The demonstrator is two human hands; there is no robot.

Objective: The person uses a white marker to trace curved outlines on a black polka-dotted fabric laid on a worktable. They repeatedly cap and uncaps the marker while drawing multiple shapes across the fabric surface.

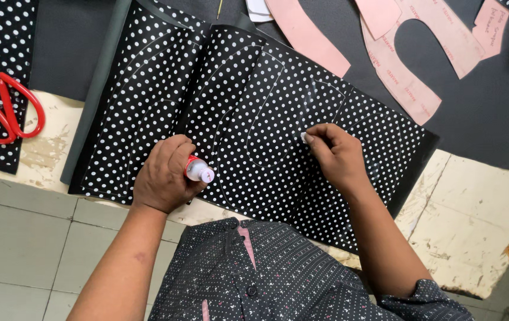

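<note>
Fabric: our dotted fabric (248, 113) lies flat on the worktop (474, 208), several outlines already drawn.
Left hand (162, 175): grasping a small red-and-white bottle (198, 169).
Right hand (335, 151): pinching white chalk (305, 138), one outline seemingly unfinished.

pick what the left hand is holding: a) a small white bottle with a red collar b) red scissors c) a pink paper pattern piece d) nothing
a, the left hand is closed around a small white bottle with a red collar over the polka-dot sheet, while the red scissors lie untouched at the far left and the pink pattern pieces lie at the top.
</note>
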